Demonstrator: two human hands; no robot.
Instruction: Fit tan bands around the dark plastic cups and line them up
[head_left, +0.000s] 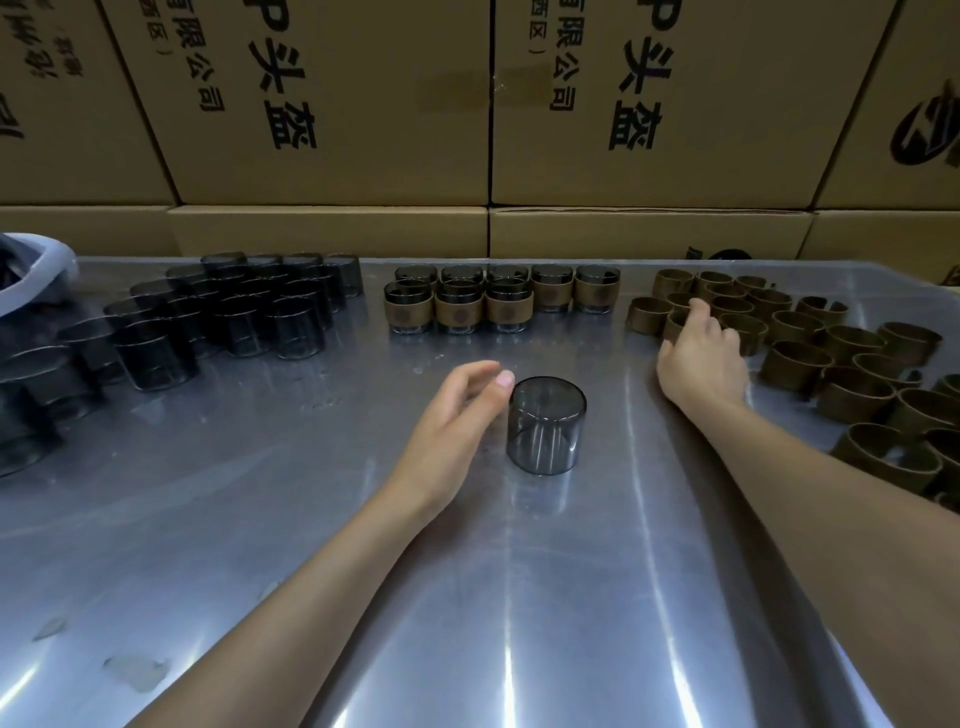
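Overhead, boxes print 头盔 | 有限公司 (partly cropped) — banded cups stamped, unreadable.

Likely warehouse: stacked cartons, steel worktable

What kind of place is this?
Probably a small factory or packing workshop: stacked printed cardboard cartons behind a steel table, with batches of dark cups and tan bands.

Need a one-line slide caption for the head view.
Left hand beside a bare dark cup while right hand reaches into tan bands.
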